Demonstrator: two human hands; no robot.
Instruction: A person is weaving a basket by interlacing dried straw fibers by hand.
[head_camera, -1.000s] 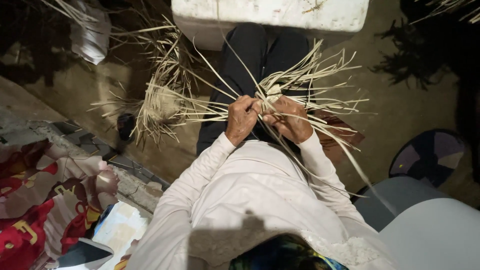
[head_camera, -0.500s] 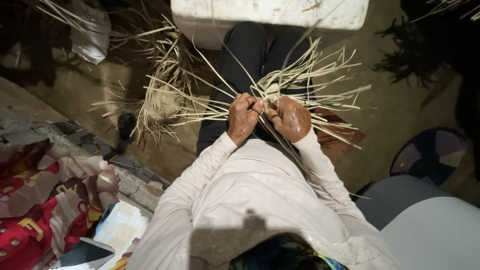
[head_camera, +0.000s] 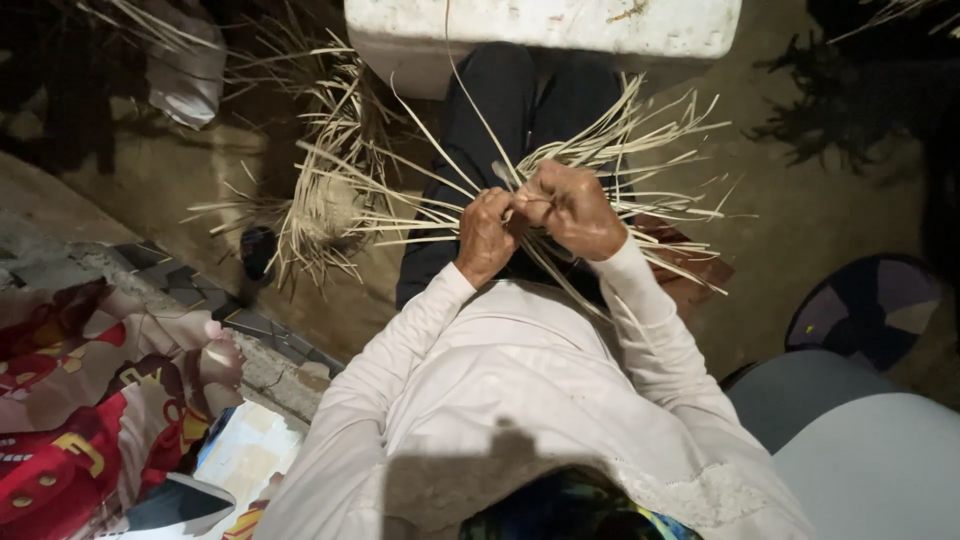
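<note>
Both my hands meet over my lap, gripping a bundle of pale straw strips (head_camera: 640, 140) that fan out to the left and right. My left hand (head_camera: 486, 236) is closed on strips running off to the left. My right hand (head_camera: 578, 208) is closed on the crossing point, thumb pressed against the strips. Long single strands (head_camera: 462, 92) stick up toward the white box. My white sleeves and dark trousers lie beneath the work.
A white foam box (head_camera: 540, 28) stands beyond my knees. A loose heap of straw (head_camera: 325, 190) lies on the dirt floor at left. Red patterned cloth (head_camera: 90, 400) and papers (head_camera: 245, 455) lie at lower left; a grey seat (head_camera: 860, 440) and a round patchwork cushion (head_camera: 868, 310) sit at right.
My hands have shifted slightly and the strips have been bent and drawn together; the right-hand fan of straw has risen a little.
</note>
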